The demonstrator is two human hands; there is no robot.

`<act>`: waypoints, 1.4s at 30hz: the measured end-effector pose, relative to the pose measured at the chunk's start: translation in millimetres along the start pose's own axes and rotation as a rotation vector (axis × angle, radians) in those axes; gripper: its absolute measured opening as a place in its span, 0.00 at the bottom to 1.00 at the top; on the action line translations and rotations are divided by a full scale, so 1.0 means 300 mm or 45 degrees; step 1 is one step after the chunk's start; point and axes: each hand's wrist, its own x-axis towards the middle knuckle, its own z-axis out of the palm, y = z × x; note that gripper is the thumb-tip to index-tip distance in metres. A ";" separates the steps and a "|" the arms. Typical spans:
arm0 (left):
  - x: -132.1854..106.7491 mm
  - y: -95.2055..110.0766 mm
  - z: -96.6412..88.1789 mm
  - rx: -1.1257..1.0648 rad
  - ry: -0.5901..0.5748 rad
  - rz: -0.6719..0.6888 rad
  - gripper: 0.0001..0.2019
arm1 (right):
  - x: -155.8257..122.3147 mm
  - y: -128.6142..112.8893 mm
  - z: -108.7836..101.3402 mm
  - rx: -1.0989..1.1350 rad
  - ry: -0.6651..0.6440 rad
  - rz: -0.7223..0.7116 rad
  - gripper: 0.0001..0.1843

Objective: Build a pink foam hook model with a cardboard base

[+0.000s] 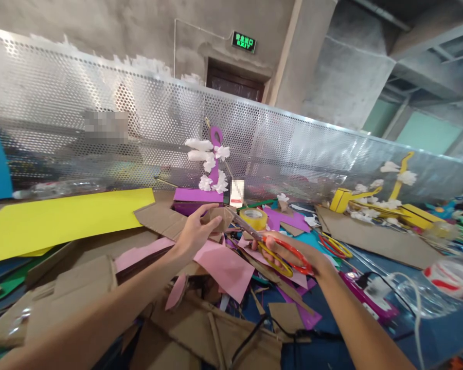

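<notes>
Between the thumb and fingers of my left hand [196, 229] is a small piece of brown cardboard [220, 218]. My right hand [280, 252] grips a pair of scissors [293, 252] with one red and one yellow handle loop. Their blades point up and left, reaching the cardboard's right edge; whether they are cutting into it I cannot tell. Under both hands lie pink sheets [227, 267] and cardboard scraps. Just beyond the blades sits a roll of yellow tape [253, 219]. A purple box [198, 196] stands behind my left hand, near a purple stem with white tufts [215, 164].
Yellow sheets [69, 218] and cardboard offcuts [73, 288] cover the left side. On the right are a yellow model with white tufts [399, 210], a magenta power strip [368, 298] with cables, and a plastic bottle [455, 277]. A perforated metal panel [293, 149] borders the back.
</notes>
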 end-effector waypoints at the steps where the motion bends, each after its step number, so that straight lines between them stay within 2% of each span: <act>1: -0.001 -0.002 0.003 -0.035 -0.007 -0.012 0.33 | -0.004 -0.004 0.001 -0.002 -0.034 0.003 0.22; 3: 0.001 -0.007 0.005 -0.077 -0.023 -0.029 0.34 | -0.010 -0.016 0.001 0.005 -0.153 0.006 0.25; 6: 0.005 -0.012 0.001 -0.079 -0.032 -0.035 0.33 | -0.012 -0.030 0.001 0.031 -0.274 0.009 0.36; 9: 0.005 -0.007 -0.003 -0.060 -0.011 -0.040 0.33 | -0.009 -0.027 0.000 0.035 -0.328 0.028 0.42; 14: 0.002 -0.002 0.000 -0.052 -0.007 -0.041 0.33 | -0.001 -0.001 0.001 0.014 -0.268 -0.071 0.39; 25: 0.005 -0.009 0.002 -0.014 -0.001 -0.030 0.31 | 0.012 -0.007 0.019 -0.061 -0.232 -0.049 0.40; 31: 0.006 -0.004 0.001 -0.051 0.012 -0.028 0.32 | 0.032 0.002 0.044 -0.105 -0.139 0.040 0.36; 37: 0.004 0.007 -0.005 -0.095 0.007 -0.014 0.34 | 0.045 -0.006 0.062 -0.121 -0.098 -0.013 0.34; 42: 0.009 0.013 -0.018 -0.098 -0.007 -0.029 0.36 | 0.043 -0.019 0.072 -0.108 -0.046 -0.058 0.38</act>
